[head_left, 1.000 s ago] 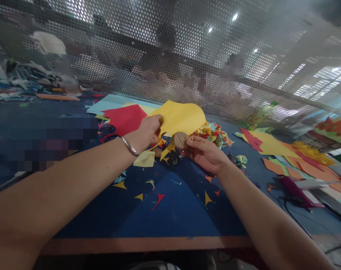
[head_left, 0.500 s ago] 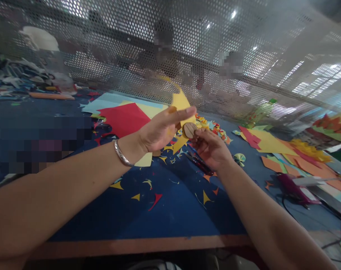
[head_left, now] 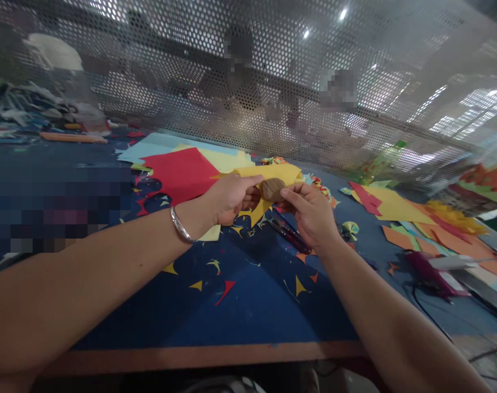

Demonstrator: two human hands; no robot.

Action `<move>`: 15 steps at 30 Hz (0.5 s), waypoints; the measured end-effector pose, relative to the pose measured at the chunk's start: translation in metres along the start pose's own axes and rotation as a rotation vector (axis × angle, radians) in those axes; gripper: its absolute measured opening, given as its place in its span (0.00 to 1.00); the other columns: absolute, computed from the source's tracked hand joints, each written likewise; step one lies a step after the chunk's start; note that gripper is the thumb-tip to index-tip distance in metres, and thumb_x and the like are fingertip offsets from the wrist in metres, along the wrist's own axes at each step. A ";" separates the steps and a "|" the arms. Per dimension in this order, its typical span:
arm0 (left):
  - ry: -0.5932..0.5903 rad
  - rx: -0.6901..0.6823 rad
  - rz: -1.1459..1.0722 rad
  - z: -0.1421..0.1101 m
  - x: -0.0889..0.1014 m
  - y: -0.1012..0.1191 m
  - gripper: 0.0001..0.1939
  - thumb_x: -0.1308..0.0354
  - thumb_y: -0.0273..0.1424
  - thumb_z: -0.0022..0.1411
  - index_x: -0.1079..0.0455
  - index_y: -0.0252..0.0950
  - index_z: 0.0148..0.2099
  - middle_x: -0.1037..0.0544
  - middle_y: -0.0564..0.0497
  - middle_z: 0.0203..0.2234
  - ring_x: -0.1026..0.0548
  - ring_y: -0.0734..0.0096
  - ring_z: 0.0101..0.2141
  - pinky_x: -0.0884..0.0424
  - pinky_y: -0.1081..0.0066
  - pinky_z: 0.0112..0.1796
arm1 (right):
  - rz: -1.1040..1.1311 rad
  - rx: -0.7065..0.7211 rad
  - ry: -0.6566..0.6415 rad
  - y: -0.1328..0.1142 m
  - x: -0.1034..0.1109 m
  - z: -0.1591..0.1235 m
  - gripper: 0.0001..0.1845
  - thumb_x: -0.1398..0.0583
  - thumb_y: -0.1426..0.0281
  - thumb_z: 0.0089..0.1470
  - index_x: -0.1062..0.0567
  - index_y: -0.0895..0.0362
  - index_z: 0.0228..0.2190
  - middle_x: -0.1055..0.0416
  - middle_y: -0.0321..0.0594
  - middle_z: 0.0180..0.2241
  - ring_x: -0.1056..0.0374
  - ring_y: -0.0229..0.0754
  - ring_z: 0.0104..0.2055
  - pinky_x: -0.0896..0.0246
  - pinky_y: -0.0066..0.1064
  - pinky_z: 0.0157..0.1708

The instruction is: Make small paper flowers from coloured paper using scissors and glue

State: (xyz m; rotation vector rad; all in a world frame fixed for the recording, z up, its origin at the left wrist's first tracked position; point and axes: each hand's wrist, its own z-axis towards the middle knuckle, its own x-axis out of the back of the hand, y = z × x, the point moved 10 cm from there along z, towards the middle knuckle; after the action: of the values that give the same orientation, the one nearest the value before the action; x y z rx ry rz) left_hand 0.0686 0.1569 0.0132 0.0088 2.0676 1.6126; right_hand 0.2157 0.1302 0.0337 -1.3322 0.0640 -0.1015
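Note:
My left hand (head_left: 236, 199), with a silver bangle at the wrist, is closed on a bright yellow sheet (head_left: 283, 173) of paper or felt. In front of that sheet is a round brown disc (head_left: 273, 190) with wood-like grain. My right hand (head_left: 309, 210) pinches the disc's right edge between thumb and fingers, and the left thumb reaches toward its upper left. A long dark tool (head_left: 288, 236), perhaps scissors, shows just below my right hand; whether it is held or lying there I cannot tell. A red sheet (head_left: 181, 174) with round bites cut from its edge lies beyond my left wrist.
Cut scraps (head_left: 226, 292) litter the blue tabletop (head_left: 248, 319). Small colourful pieces (head_left: 320, 188) are heaped behind my hands. Coloured sheets (head_left: 400, 204) and a purple device (head_left: 432, 273) with cords are at right. A perforated metal screen (head_left: 170, 109) rises behind, people beyond it. A white-topped container (head_left: 64, 71) stands left.
The yellow sheet, which stuck up above my left hand, now lies lower and flatter behind the disc. The disc has shifted slightly left, and my left thumb has come down nearer to it.

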 end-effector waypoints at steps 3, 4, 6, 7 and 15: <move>0.005 -0.009 -0.009 -0.002 -0.002 0.000 0.11 0.44 0.30 0.64 0.27 0.31 0.30 0.22 0.46 0.24 0.26 0.75 0.24 0.31 0.75 0.28 | -0.025 0.012 0.002 -0.002 0.001 0.001 0.13 0.32 0.63 0.46 0.29 0.57 0.28 0.30 0.31 0.23 0.35 0.33 0.25 0.39 0.26 0.28; 0.007 -0.008 -0.013 -0.002 -0.002 0.000 0.11 0.44 0.30 0.64 0.27 0.31 0.30 0.22 0.46 0.24 0.27 0.75 0.24 0.32 0.76 0.28 | -0.025 0.013 0.003 -0.002 0.002 0.001 0.13 0.32 0.63 0.46 0.29 0.57 0.28 0.30 0.31 0.23 0.35 0.33 0.24 0.39 0.26 0.28; 0.015 -0.002 -0.016 -0.003 -0.002 0.000 0.12 0.44 0.31 0.64 0.27 0.31 0.30 0.23 0.47 0.24 0.28 0.76 0.23 0.33 0.76 0.27 | -0.021 0.020 0.005 -0.004 0.002 0.000 0.13 0.32 0.64 0.46 0.29 0.57 0.27 0.30 0.31 0.23 0.36 0.32 0.24 0.39 0.26 0.28; 0.014 -0.003 -0.013 -0.003 -0.002 0.000 0.12 0.43 0.32 0.64 0.27 0.31 0.29 0.23 0.47 0.23 0.28 0.76 0.23 0.34 0.76 0.26 | -0.021 0.022 0.005 -0.005 0.002 0.000 0.13 0.32 0.64 0.46 0.29 0.57 0.27 0.30 0.31 0.23 0.36 0.32 0.24 0.39 0.26 0.28; -0.019 -0.054 -0.002 -0.003 -0.004 0.003 0.12 0.41 0.33 0.62 0.28 0.31 0.28 0.26 0.51 0.19 0.33 0.78 0.18 0.37 0.74 0.24 | -0.034 0.039 0.009 -0.009 0.002 -0.002 0.12 0.33 0.65 0.47 0.29 0.57 0.28 0.30 0.31 0.23 0.37 0.31 0.23 0.40 0.26 0.28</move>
State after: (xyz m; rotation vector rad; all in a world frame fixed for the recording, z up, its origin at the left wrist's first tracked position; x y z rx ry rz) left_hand 0.0697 0.1536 0.0182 0.0030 2.0083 1.6608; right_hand 0.2167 0.1264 0.0419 -1.2942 0.0465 -0.1371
